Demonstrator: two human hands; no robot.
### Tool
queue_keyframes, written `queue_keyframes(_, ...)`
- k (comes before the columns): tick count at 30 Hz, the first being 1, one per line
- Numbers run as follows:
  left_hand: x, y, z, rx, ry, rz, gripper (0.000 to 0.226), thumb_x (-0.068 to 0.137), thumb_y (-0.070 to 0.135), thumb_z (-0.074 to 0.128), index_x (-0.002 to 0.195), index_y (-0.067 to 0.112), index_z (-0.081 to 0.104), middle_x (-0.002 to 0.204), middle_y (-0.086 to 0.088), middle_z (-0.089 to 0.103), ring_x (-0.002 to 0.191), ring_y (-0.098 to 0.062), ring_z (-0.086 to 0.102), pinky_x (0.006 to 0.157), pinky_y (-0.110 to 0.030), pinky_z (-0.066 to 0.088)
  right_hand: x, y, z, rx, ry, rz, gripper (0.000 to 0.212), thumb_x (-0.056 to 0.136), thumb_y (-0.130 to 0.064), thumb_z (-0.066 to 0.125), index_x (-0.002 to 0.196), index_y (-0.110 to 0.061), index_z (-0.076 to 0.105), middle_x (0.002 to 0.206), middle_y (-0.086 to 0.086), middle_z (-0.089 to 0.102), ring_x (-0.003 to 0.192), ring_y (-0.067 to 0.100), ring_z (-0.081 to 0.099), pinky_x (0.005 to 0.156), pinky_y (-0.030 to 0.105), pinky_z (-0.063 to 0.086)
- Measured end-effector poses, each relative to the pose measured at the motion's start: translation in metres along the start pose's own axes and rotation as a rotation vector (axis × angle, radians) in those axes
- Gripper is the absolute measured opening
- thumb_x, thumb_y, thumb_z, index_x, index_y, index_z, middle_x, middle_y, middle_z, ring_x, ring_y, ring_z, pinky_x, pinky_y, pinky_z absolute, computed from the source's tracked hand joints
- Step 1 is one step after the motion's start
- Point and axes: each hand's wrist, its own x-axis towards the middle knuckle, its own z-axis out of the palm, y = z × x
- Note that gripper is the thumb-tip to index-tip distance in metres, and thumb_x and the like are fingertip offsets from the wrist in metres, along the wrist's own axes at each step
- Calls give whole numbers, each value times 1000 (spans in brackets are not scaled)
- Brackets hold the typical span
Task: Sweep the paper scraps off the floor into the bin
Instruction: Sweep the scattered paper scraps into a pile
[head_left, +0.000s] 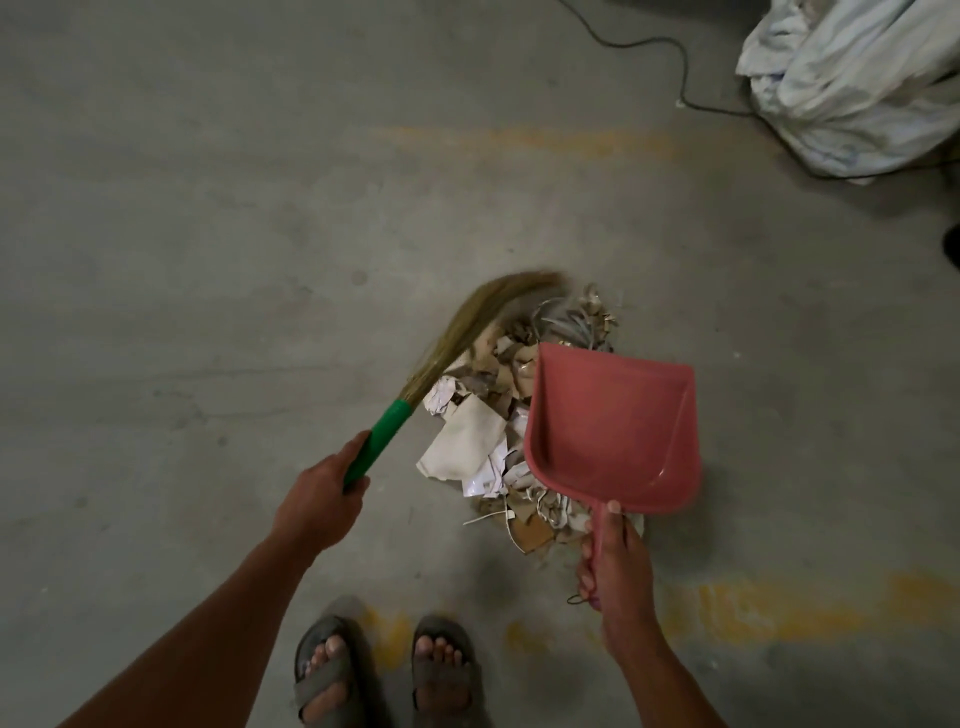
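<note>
Head view: your paper scraps (485, 415) sit heaped on the concrete floor (182, 208) just ahead of your feet, and the pink dustpan (613, 426) lies at the heap's right edge, its pan covering part of it. I'd judge the risk is a hard flick of the broom (467, 343): the bristles are blurred at the far side of the heap, and a fast stroke could scatter light scraps past the pan or over its back wall. The pan looks empty; if its lip rides above the floor, scraps may slide underneath. No bin shows here.

Your left hand (322, 499) has its fingers curled tight round the broom's green handle. Your right hand (615, 577) wraps the dustpan's handle, thumb laid along the top
</note>
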Motion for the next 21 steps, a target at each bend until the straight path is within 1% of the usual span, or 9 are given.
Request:
queue_keyframes(2,10,12,-1,-3,3,1,69,106,30,59,165,41,24,112,-9,68,88,-22,65,77,-41,60,2,-3,-3,7,-3,-11,52,109,-54,42,87,-8,55,57,1,48,36,12,36,38,19,29)
queue_keyframes(5,40,34,1,54,-21,5,69,106,30,56,166,41,22,116,-12,67,96,-28,66,82,-44,60,7,-5,-6,3,-8,-43,50,110,-51,40,85,-10,53,58,2,47,35,13,36,37,19,29)
queue_keyframes(8,66,59,5,148,-102,38,69,105,29,56,165,41,24,125,-15,67,108,-33,66,89,-42,57,13,1,-11,-5,-7,-57,55,111,-50,40,88,-1,51,58,2,48,36,14,36,38,19,30)
queue_keyframes(10,69,71,8,194,-159,45,68,105,30,55,165,44,25,131,-15,65,111,-32,65,87,-39,55,15,6,-14,-3,-9,-49,57,111,-51,41,92,2,52,58,2,48,36,15,36,38,20,30)
queue_keyframes(12,59,74,11,182,-174,55,67,106,32,55,164,45,25,130,-13,66,108,-30,65,86,-39,55,14,11,-18,-6,-5,-34,56,110,-53,41,90,-2,55,59,3,48,37,15,37,38,19,30)
queue_keyframes(14,38,67,15,106,-147,63,66,107,33,55,164,44,24,121,-10,68,101,-26,65,87,-42,57,11,14,-22,-13,-6,-25,54,108,-56,42,89,-9,59,60,3,49,38,14,37,39,20,30)
queue_keyframes(16,11,54,19,22,-97,61,65,108,34,53,166,39,24,111,-7,67,93,-22,63,85,-42,57,8,15,-25,-20,-16,-20,54,108,-57,42,88,-10,60,60,5,49,38,14,38,39,20,31)
queue_keyframes(19,-32,30,22,-86,-1,25,63,109,34,53,166,36,26,106,-7,67,83,-19,63,74,-37,54,8,12,-26,-21,-26,-13,55,108,-56,43,92,-7,60,62,5,50,38,14,38,40,21,31)
queue_keyframes(21,-56,16,27,-131,40,-34,63,109,35,52,166,36,25,100,-6,67,75,-16,62,65,-32,51,9,9,-25,-18,-29,-13,53,108,-56,44,89,-9,58,63,5,49,38,14,37,40,21,31)
